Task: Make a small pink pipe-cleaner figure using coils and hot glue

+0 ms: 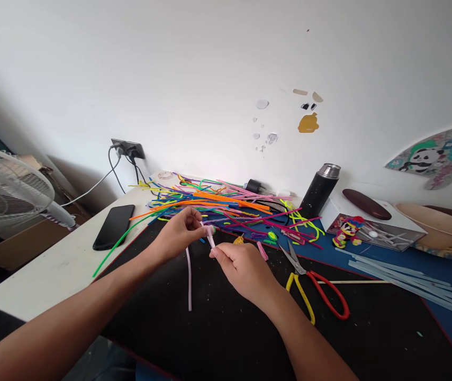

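Observation:
A pale lilac pipe cleaner (189, 286) is pinched between both hands, with one straight end hanging down over the black mat. My left hand (180, 230) has thumb and fingertips closed on its upper, bent part. Just to the right, my right hand (245, 267) grips the strand lower down between thumb and curled fingers. Where the hands meet, the strand looks folded or wound, with a small green bit beside it; the fingers hide the details. Scissors (298, 270) with one yellow and one red handle lie open to the right of my right hand.
Behind my hands, a heap of coloured pipe cleaners (210, 198) spreads along the wall. A phone (114, 227) lies at left, near a fan (7, 185). On the right are a black flask (318, 193), a small figure (347, 232) and translucent glue sticks (408, 278).

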A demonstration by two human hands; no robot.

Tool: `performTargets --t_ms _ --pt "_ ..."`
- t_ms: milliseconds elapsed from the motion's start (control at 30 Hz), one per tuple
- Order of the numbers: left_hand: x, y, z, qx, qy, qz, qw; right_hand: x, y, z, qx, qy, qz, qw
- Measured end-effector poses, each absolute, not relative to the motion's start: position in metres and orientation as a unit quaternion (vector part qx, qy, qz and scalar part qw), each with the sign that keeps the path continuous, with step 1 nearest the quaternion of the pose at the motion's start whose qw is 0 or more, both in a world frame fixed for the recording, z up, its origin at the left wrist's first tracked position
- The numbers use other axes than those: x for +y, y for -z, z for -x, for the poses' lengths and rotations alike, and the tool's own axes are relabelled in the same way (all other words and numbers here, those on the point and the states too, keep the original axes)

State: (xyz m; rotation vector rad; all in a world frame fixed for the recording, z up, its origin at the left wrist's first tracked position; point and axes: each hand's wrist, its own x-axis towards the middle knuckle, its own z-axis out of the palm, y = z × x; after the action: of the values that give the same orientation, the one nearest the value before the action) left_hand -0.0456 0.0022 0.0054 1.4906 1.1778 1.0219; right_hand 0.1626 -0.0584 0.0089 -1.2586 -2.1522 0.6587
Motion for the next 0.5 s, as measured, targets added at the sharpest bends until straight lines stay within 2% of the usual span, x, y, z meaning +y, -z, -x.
performTargets --t_ms 300,500 --pt "0.0000 -0.0052 0.0447 0.486 -0.419 -0.612 0.461 -0.0579 -0.0111 -0.1632 -0.799 -0.244 0.481 0.268" --pt "0.0051 -0.0020 0.0427 0.469 -0.449 -0.550 0.526 -0.0577 -0.0081 -0.1626 -0.797 -0.251 0.473 0.278"
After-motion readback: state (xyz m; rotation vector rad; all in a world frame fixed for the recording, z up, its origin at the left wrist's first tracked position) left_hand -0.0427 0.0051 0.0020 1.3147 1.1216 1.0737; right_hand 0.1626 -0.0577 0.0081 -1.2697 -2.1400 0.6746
